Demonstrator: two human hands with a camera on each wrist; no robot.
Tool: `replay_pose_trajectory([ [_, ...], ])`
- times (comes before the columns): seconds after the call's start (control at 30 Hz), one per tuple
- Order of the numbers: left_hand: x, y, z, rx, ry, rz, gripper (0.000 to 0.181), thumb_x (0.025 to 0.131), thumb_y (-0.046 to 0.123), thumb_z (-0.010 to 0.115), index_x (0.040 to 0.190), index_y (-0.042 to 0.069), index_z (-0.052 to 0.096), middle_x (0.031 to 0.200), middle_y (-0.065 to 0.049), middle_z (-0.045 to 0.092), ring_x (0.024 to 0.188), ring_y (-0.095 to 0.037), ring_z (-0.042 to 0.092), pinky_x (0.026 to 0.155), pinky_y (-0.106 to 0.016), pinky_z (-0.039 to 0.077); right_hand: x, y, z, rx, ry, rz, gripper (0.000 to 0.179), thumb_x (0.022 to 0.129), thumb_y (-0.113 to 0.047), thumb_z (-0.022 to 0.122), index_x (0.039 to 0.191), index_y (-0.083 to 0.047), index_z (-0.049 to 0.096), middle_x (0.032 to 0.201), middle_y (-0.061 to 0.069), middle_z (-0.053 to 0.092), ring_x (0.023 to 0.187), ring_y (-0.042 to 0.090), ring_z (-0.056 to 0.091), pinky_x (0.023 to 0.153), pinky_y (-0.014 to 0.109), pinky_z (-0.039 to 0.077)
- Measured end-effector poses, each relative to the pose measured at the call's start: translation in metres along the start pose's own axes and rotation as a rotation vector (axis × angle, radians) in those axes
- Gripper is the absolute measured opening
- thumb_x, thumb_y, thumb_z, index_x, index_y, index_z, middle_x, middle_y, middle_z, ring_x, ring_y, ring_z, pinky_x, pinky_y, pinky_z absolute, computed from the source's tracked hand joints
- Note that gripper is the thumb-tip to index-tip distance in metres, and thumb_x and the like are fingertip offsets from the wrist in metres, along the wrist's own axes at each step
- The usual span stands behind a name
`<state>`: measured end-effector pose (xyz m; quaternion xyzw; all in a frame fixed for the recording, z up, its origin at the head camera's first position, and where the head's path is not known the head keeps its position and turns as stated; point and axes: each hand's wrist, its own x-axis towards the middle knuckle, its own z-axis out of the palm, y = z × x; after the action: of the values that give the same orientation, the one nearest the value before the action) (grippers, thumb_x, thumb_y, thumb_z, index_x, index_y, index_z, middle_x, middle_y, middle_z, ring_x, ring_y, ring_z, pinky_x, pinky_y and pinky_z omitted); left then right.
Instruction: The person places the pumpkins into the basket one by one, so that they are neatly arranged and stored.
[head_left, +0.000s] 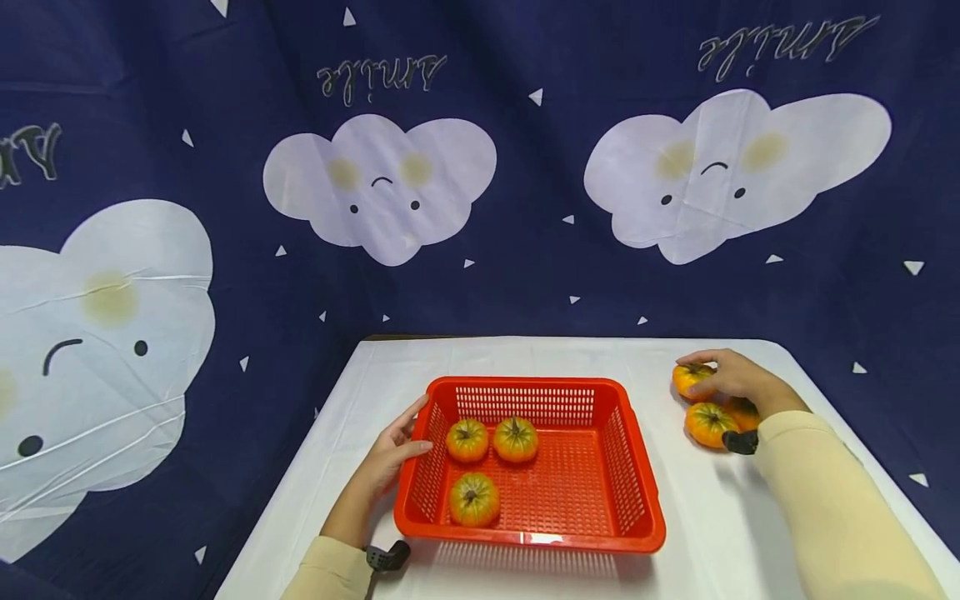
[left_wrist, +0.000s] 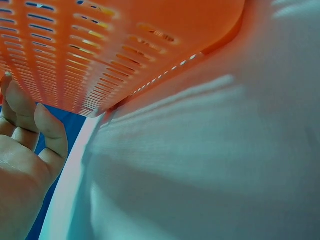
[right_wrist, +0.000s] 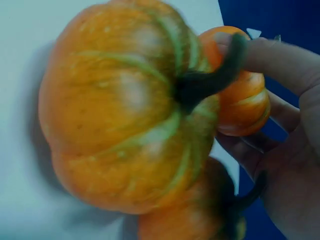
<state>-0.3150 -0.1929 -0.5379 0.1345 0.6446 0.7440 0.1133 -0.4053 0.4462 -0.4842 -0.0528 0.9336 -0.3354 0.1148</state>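
Note:
My right hand grips a small orange pumpkin on the right side of the table, thumb and fingers on opposite sides of it. In the right wrist view this pumpkin shows behind a nearer pumpkin with a dark curved stem. A third pumpkin sits beside them, partly covered by the wrist. At the left wall of a red plastic basket, my left hand rests with its fingers extended along the rim. Inside the basket stand three green-and-orange pumpkins, toward its left side.
A white cloth covers the table. Behind and beside it hangs a dark blue curtain with white clouds. The basket's slotted wall rises beside the left wrist. A black wrist strap is close to the basket's front left corner.

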Motion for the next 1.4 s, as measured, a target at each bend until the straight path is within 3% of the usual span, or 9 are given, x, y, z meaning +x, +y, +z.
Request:
replay_pose_trajectory([
  [0.1, -0.001, -0.001, 0.001, 0.005, -0.008, 0.003, 0.08, 0.097, -0.004, 0.064, 0.168, 0.016, 0.031, 0.143, -0.035, 0.044, 0.126, -0.048, 0.056, 0.096, -0.057, 0.055, -0.001, -0.01, -0.002, -0.05, 0.021, -0.08, 0.071, 0.082, -0.031, 0.089, 0.145, -0.008, 0.064, 0.138, 0.027, 0.058, 0.121, 0.047, 0.051, 0.1, 0.071, 0.044],
  [0.17, -0.001, -0.001, 0.001, 0.011, -0.007, 0.002, 0.081, 0.097, -0.004, 0.064, 0.167, 0.017, 0.032, 0.142, -0.035, 0.045, 0.126, -0.048, 0.057, 0.096, -0.057, 0.055, -0.001, -0.021, -0.004, -0.068, 0.042, -0.14, 0.068, 0.082, -0.028, 0.09, 0.142, -0.008, 0.066, 0.139, 0.026, 0.059, 0.125, 0.047, 0.05, 0.105, 0.075, 0.037],
  [0.37, -0.001, 0.0, 0.0, -0.001, 0.002, -0.007, 0.081, 0.097, -0.003, 0.065, 0.167, 0.018, 0.032, 0.142, -0.033, 0.045, 0.124, -0.043, 0.058, 0.096, -0.056, 0.056, -0.001, -0.075, -0.011, 0.008, 0.048, -0.297, 0.06, 0.082, -0.017, 0.091, 0.137, -0.007, 0.069, 0.142, 0.023, 0.058, 0.124, 0.041, 0.053, 0.105, 0.06, 0.046],
  [0.6, -0.001, 0.0, 0.0, -0.027, 0.006, -0.002, 0.081, 0.096, -0.005, 0.064, 0.167, 0.018, 0.033, 0.139, -0.034, 0.044, 0.122, -0.043, 0.059, 0.096, -0.058, 0.055, 0.003, -0.144, 0.002, 0.135, -0.07, -0.564, 0.056, 0.084, -0.005, 0.088, 0.136, -0.003, 0.069, 0.15, 0.021, 0.052, 0.132, 0.039, 0.049, 0.103, 0.034, 0.051],
  [0.8, -0.001, -0.001, 0.0, -0.058, -0.025, 0.003, 0.081, 0.097, -0.006, 0.062, 0.168, 0.016, 0.029, 0.146, -0.035, 0.042, 0.126, -0.045, 0.058, 0.098, -0.059, 0.053, -0.007, -0.196, 0.037, 0.115, -0.185, -0.747, 0.056, 0.083, -0.007, 0.087, 0.136, -0.007, 0.07, 0.149, 0.017, 0.052, 0.131, 0.035, 0.049, 0.101, 0.041, 0.052],
  [0.93, -0.001, 0.0, 0.001, -0.054, -0.021, 0.005, 0.08, 0.098, -0.006, 0.062, 0.168, 0.017, 0.03, 0.149, -0.033, 0.042, 0.128, -0.046, 0.056, 0.097, -0.057, 0.055, -0.012, -0.217, 0.068, 0.129, -0.291, -0.821, 0.056, 0.083, -0.006, 0.087, 0.136, -0.008, 0.071, 0.147, 0.016, 0.052, 0.131, 0.033, 0.049, 0.102, 0.043, 0.052],
  [1.17, -0.001, -0.001, 0.001, -0.076, -0.023, 0.005, 0.08, 0.098, -0.007, 0.06, 0.168, 0.018, 0.03, 0.149, -0.033, 0.042, 0.129, -0.051, 0.054, 0.097, -0.058, 0.054, -0.023, -0.236, 0.129, 0.102, -0.503, -0.905, 0.056, 0.084, -0.014, 0.089, 0.137, -0.011, 0.071, 0.147, 0.01, 0.054, 0.139, 0.029, 0.046, 0.117, 0.042, 0.039],
  [1.27, -0.002, -0.001, 0.001, -0.078, -0.021, 0.003, 0.08, 0.098, -0.007, 0.06, 0.168, 0.018, 0.03, 0.149, -0.033, 0.042, 0.129, -0.05, 0.055, 0.097, -0.06, 0.053, -0.028, -0.242, 0.146, 0.083, -0.592, -0.895, 0.056, 0.083, -0.012, 0.089, 0.136, -0.014, 0.072, 0.15, 0.005, 0.054, 0.141, 0.026, 0.045, 0.117, 0.043, 0.04],
  [1.4, -0.002, -0.001, 0.001, -0.078, -0.027, 0.004, 0.081, 0.098, -0.006, 0.06, 0.169, 0.018, 0.028, 0.151, -0.032, 0.04, 0.129, -0.048, 0.055, 0.099, -0.061, 0.051, -0.032, -0.249, 0.162, 0.001, -0.647, -0.832, 0.055, 0.082, -0.011, 0.09, 0.133, -0.021, 0.074, 0.149, -0.003, 0.055, 0.141, 0.016, 0.045, 0.115, 0.041, 0.041],
])
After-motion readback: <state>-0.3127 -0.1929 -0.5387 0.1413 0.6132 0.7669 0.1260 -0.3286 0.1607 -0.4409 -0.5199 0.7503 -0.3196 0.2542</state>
